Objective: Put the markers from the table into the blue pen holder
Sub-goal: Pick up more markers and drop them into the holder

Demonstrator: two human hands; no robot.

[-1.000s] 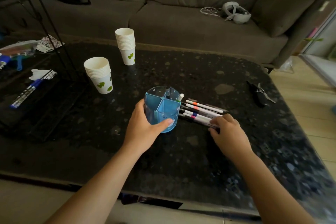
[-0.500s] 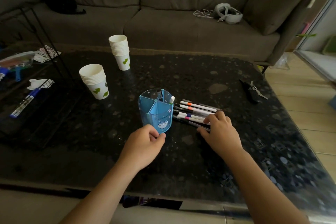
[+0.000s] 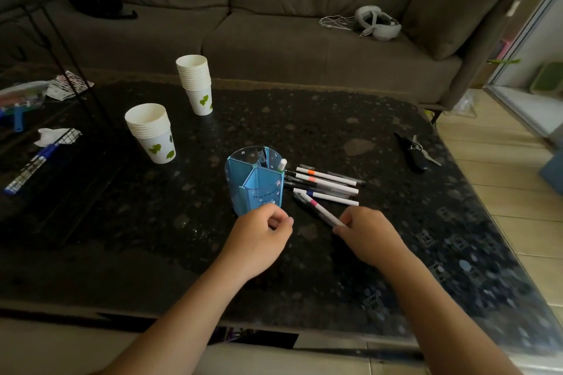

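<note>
The blue pen holder (image 3: 254,184) stands upright on the black table (image 3: 304,131), with a white-capped marker (image 3: 282,164) and a dark pen inside. Several white markers (image 3: 330,183) lie side by side just right of it. My right hand (image 3: 370,236) pinches the end of a white marker with a pink band (image 3: 320,210), its tip angled toward the holder's base. My left hand (image 3: 259,239) is curled loosely just in front of the holder, empty and not touching it.
Two stacks of paper cups (image 3: 152,131) (image 3: 196,82) stand left and behind the holder. Keys (image 3: 414,151) lie at the right. A black wire rack (image 3: 61,49) and clutter fill the left end. A grey sofa (image 3: 274,24) with a headset (image 3: 377,21) lies beyond.
My left hand let go of the holder and drew back toward me, curling shut. My right hand pulled one pink-banded marker out of the row and holds it by its end.
</note>
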